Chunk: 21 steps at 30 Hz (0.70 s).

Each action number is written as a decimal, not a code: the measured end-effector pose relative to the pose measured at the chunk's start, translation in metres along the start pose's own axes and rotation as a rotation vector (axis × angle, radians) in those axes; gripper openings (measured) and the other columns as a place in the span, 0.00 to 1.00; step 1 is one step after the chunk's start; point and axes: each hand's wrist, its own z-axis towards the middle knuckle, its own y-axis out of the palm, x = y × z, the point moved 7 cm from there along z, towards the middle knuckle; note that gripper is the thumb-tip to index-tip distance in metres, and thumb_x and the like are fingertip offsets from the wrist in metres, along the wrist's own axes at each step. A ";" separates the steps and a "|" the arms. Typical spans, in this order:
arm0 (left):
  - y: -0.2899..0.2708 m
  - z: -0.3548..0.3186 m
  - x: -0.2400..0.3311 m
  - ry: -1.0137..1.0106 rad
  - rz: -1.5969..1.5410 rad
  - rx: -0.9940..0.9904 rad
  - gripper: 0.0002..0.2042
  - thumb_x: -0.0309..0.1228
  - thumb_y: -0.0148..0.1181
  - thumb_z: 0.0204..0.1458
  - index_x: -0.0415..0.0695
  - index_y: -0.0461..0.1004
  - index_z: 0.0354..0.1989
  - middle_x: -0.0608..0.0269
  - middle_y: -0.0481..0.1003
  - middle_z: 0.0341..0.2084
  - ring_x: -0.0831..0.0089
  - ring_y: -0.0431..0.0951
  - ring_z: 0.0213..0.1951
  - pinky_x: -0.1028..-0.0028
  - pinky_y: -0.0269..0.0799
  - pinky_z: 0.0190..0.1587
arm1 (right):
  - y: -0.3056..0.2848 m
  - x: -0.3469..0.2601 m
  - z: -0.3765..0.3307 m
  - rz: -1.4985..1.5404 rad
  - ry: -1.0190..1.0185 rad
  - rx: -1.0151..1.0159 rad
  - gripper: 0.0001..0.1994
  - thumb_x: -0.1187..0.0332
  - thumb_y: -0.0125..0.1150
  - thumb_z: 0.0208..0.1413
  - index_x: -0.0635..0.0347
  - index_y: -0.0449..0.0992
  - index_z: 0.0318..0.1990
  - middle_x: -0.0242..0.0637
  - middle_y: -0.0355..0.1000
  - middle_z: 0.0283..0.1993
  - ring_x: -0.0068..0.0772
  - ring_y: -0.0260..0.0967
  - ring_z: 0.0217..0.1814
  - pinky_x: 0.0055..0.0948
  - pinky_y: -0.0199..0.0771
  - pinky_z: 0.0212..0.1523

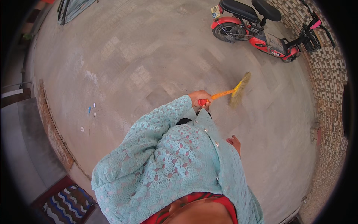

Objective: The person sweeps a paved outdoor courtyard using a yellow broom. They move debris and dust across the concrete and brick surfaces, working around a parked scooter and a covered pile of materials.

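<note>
My left hand [201, 99] is closed around the orange handle of a broom [223, 93], near the handle's red end cap. The broom slants away to the right, and its yellow bristle head [240, 89] is spread at or close to the concrete floor [156, 59]. Whether the bristles touch the floor is hard to tell. Beside my body, lower right, is my right hand [234, 143], its fingers loosely bent and apart with nothing visible in them. A light-blue lace sleeve covers my left arm.
A red and black electric scooter [261, 33] stands at the back right by a brick-patterned wall [330, 82]. Small scraps, including a blue scrap [89, 109], lie on the left. A raised ledge [52, 127] and a zigzag-patterned mat [69, 205] border the left side.
</note>
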 end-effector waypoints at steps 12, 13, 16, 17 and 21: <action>-0.065 -0.046 0.025 0.447 -0.393 0.237 0.05 0.23 0.47 0.42 0.38 0.62 0.29 0.62 0.65 0.16 0.81 0.63 0.12 0.83 0.58 0.10 | -0.026 -0.216 0.091 -0.273 -0.073 -0.018 0.21 0.69 0.43 0.50 0.63 0.56 0.53 0.39 0.65 0.33 0.30 0.66 0.32 0.26 0.69 0.32; -0.074 -0.067 0.025 0.469 -0.395 0.295 0.07 0.24 0.48 0.42 0.38 0.62 0.31 0.61 0.66 0.17 0.81 0.63 0.12 0.83 0.57 0.09 | 0.008 -0.230 0.098 -0.289 -0.089 -0.091 0.21 0.69 0.44 0.50 0.63 0.55 0.53 0.40 0.65 0.33 0.31 0.66 0.33 0.27 0.69 0.33; -0.085 -0.119 0.028 0.566 -0.338 0.447 0.08 0.23 0.47 0.42 0.38 0.63 0.32 0.64 0.65 0.15 0.82 0.63 0.12 0.82 0.57 0.10 | 0.093 -0.261 0.104 -0.361 -0.144 -0.277 0.22 0.68 0.44 0.51 0.63 0.54 0.54 0.41 0.65 0.34 0.32 0.65 0.35 0.28 0.68 0.36; -0.090 -0.133 0.028 0.578 -0.309 0.531 0.08 0.23 0.47 0.42 0.38 0.63 0.32 0.64 0.65 0.15 0.82 0.63 0.12 0.82 0.57 0.10 | 0.126 -0.274 0.103 -0.390 -0.168 -0.339 0.22 0.68 0.44 0.50 0.64 0.53 0.54 0.41 0.65 0.34 0.32 0.65 0.35 0.28 0.68 0.37; -0.104 -0.171 0.016 0.644 -0.241 0.741 0.09 0.22 0.46 0.42 0.38 0.63 0.34 0.66 0.64 0.14 0.82 0.63 0.11 0.81 0.58 0.10 | 0.234 -0.286 0.086 -0.456 -0.225 -0.544 0.21 0.71 0.43 0.50 0.65 0.55 0.53 0.42 0.66 0.35 0.30 0.66 0.34 0.26 0.68 0.35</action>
